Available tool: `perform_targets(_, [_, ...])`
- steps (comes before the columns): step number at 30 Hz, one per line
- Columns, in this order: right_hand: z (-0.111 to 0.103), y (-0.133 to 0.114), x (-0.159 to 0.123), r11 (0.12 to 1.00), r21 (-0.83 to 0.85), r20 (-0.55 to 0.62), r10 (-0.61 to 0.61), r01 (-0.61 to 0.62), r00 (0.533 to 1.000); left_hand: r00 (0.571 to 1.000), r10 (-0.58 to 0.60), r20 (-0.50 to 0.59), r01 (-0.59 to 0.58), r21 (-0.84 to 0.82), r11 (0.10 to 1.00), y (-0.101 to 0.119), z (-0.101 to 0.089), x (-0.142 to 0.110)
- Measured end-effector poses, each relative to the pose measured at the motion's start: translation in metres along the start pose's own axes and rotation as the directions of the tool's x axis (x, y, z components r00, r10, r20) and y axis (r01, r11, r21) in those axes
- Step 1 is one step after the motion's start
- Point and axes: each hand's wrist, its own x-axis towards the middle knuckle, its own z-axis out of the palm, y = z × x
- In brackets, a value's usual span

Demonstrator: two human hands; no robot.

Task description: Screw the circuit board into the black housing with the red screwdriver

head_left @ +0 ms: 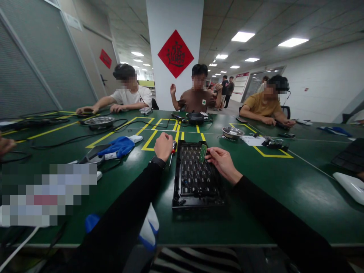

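Head view: handling step, we think. Our right hand point(223, 161) pinches a green board point(203, 153) above the black casing point(176, 178), far right part; moving it calls for a light edge grip. Left hand point(164, 146) curled beside the screwdriver point(173, 147); can't tell if gripping. Green table point(273, 189), yellow tape, white pillar point(174, 19) at far side.

glossy blk plastic tray point(178, 178), metal bowl point(233, 132)

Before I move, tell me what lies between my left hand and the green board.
From left hand to green board, the head view shows the screwdriver, then the left side of the black case and part of its interior.
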Motion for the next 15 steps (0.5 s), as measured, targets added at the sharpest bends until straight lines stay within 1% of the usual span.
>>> perform_targets(2, [0.001,-0.001,-0.004,1.000,-0.002,0.036,0.007,-0.007,0.999,0.998,0.059,-0.030,-0.060,-0.048,0.997,0.021,-0.008,0.001])
perform_targets(5, [0.002,-0.001,-0.008,0.997,-0.059,0.042,-0.040,0.042,0.998,0.986,0.159,-0.048,-0.164,-0.152,0.975,0.059,-0.022,0.000])
perform_targets(6, [0.003,0.000,-0.008,0.993,-0.093,0.038,-0.064,0.067,0.997,0.979,0.202,-0.023,-0.202,-0.196,0.960,0.071,-0.026,-0.002])
perform_targets(7, [0.003,0.000,-0.009,0.986,-0.135,0.040,-0.092,0.096,0.995,0.967,0.253,0.031,-0.238,-0.243,0.940,0.082,-0.029,-0.005])
perform_targets(9, [0.004,-0.001,-0.011,0.955,-0.241,0.068,-0.162,0.174,0.984,0.937,0.319,0.143,-0.260,-0.328,0.908,0.094,-0.031,-0.014])
perform_targets(10, [0.005,-0.002,-0.012,0.929,-0.298,0.096,-0.198,0.218,0.975,0.926,0.337,0.171,-0.262,-0.352,0.899,0.094,-0.031,-0.019])
perform_targets(11, [0.006,-0.003,-0.014,0.900,-0.349,0.129,-0.230,0.262,0.964,0.923,0.344,0.169,-0.268,-0.357,0.895,0.091,-0.029,-0.026])
perform_targets(13, [0.009,-0.006,-0.017,0.833,-0.436,0.198,-0.280,0.340,0.939,0.931,0.346,0.118,-0.292,-0.330,0.898,0.077,-0.022,-0.039])
perform_targets(15, [0.012,-0.008,-0.020,0.762,-0.507,0.266,-0.305,0.402,0.914,0.937,0.333,0.102,-0.294,-0.283,0.913,0.059,-0.014,-0.051])
